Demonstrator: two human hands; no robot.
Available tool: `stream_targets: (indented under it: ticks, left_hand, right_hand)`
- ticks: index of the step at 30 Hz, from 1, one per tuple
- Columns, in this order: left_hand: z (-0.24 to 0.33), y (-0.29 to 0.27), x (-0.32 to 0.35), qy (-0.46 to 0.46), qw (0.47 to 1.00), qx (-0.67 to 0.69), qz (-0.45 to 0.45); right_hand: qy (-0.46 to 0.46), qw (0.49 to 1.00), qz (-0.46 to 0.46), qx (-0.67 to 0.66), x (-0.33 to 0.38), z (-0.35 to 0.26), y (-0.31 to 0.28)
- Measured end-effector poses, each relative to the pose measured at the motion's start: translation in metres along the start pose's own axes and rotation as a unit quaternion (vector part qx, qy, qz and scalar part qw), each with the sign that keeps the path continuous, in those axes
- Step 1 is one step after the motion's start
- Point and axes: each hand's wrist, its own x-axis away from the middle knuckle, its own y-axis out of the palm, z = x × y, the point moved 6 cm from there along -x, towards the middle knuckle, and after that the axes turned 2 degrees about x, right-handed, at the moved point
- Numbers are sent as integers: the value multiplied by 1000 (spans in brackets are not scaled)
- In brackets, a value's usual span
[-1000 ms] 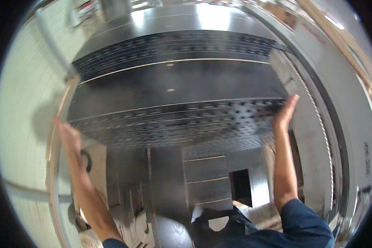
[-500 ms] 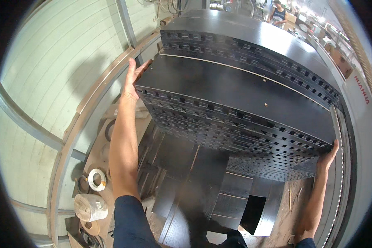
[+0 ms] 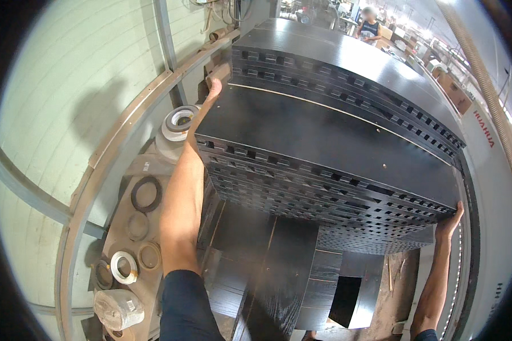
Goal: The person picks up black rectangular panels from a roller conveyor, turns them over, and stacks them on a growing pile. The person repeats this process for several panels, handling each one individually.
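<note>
Left hand [image 3: 209, 99] and right hand [image 3: 450, 219] flat, open, arms outstretched wide apart.

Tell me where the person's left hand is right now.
In the head view, the left hand is upper left of centre, pressed flat against the left edge of the top black slotted panel, just right of the tape rolls on the ledge.

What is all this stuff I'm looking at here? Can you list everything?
Black slotted panels: a tall stack, count unclear, centre, with a second stack behind.
Dark boards: several, black, on the floor below the stack.
Tape rolls: several, white, grey and brown, on the ledge at left.
Wrapped bundle: one, clear plastic, lower left.
Wall: pale green, left.
Machine casing: white, right edge.
Another person: one, far back, top.
Left hand: flat against the stack's left side.
Right hand: at the stack's lower right corner.
</note>
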Motion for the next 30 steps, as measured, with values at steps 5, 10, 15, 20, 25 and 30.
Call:
stream_targets:
  ticks: [5, 10, 15, 20, 25, 30]
  left_hand:
    - [11, -28, -13, 13, 997, -66, -22]
    - [38, -18, -35, 58, 990, 131, 9]
    - [33, 13, -39, 37, 996, 69, -36]
    - [47, 2, -38, 55, 994, 81, -41]
    - [25, 6, -19, 29, 998, 45, -34]
    - [16, 10, -1, 28, 998, 26, -42]
  right_hand:
    - [6, 1000, -8, 8, 1, 3, 6]
    - [17, 1000, -16, -10, -4, 6, -10]
    - [28, 999, -32, -29, -4, 3, -8]
    - [25, 999, -32, -36, -2, 5, -3]
    - [38, 999, -13, -19, -2, 6, -3]
    - [23, 998, -47, -26, -11, 5, -5]
